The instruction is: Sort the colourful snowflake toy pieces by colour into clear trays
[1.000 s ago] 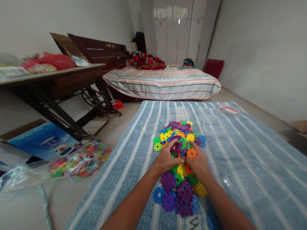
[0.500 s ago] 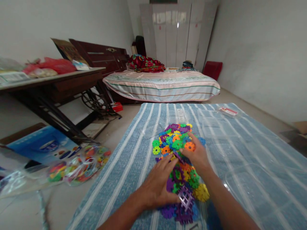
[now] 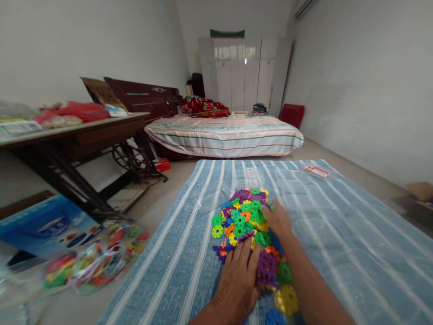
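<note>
A heap of plastic notched disc pieces (image 3: 239, 220) in green, yellow, orange, blue and purple lies on the blue striped cloth. My left hand (image 3: 238, 275) rests palm down over the near left part of the heap, fingers stretched forward beside a purple lattice piece (image 3: 267, 267). At the heap's right side is my right hand (image 3: 279, 219), its thumb and a finger apart around the edge of some green pieces. Whether it grips any of them is not clear. A large yellow disc (image 3: 287, 299) and a blue disc (image 3: 274, 317) lie near my right forearm.
Clear plastic packaging (image 3: 304, 194) is spread right of the heap, with a red-and-white label (image 3: 316, 170) behind. On the floor at left are bags of colourful pieces (image 3: 98, 266) and a blue box (image 3: 50, 225). A sewing-machine table (image 3: 77, 131) and a bed (image 3: 226, 135) stand beyond.
My left hand has shifted nearer me and turned palm down, covering the near pieces. My right hand has moved to the heap's right edge. The camera view has tilted upward.
</note>
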### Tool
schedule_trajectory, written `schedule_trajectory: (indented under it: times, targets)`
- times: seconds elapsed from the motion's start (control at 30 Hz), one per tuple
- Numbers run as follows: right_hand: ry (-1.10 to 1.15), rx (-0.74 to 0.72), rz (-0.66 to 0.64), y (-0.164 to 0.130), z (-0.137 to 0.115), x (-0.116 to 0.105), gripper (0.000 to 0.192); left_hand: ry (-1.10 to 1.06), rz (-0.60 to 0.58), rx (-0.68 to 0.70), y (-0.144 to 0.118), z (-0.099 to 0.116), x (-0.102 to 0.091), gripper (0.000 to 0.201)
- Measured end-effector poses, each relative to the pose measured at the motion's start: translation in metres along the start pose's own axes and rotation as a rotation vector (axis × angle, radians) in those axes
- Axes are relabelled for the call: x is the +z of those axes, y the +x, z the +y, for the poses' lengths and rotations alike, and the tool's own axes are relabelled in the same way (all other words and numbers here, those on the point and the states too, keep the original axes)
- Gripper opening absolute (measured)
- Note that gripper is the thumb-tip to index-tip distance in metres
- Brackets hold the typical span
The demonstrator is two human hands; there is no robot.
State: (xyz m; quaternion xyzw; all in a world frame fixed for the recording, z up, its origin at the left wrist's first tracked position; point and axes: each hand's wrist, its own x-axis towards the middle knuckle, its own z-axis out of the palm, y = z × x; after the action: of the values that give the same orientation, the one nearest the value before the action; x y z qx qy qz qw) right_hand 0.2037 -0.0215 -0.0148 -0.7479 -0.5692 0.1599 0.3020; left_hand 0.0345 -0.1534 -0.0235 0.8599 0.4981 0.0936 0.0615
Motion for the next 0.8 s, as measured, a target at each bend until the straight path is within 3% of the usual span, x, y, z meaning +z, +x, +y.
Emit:
schedule_trajectory:
  times: [0.23, 0.47, 0.6, 0.7, 0.8]
  targets:
    - [-0.074, -0.101, -0.131, -0.020, -0.007, 0.007, 0.044, -0.025, -0.017, -0.190, 0.036, -0.003, 0.000, 0.081]
    - [-0.024, -0.321, -0.228, -0.054, -0.028, -0.018, 0.030, -0.081, -0.017, -0.264, 0.029, -0.011, -0.016, 0.079]
    - [-0.212, -0.332, -0.222, -0.018, -0.057, -0.022, 0.035, -0.101, 0.087, -0.289, 0.018, -0.028, -0.015, 0.068]
    - [-0.271, -0.324, -0.235, 0.027, -0.069, -0.007, 0.034, -0.113, 0.154, -0.321, 0.013, -0.039, -0.012, 0.066]
    - [-0.326, -0.315, -0.284, 0.058, -0.069, 0.014, 0.047, -0.143, 0.123, -0.392, 0.015, -0.043, -0.011, 0.075]
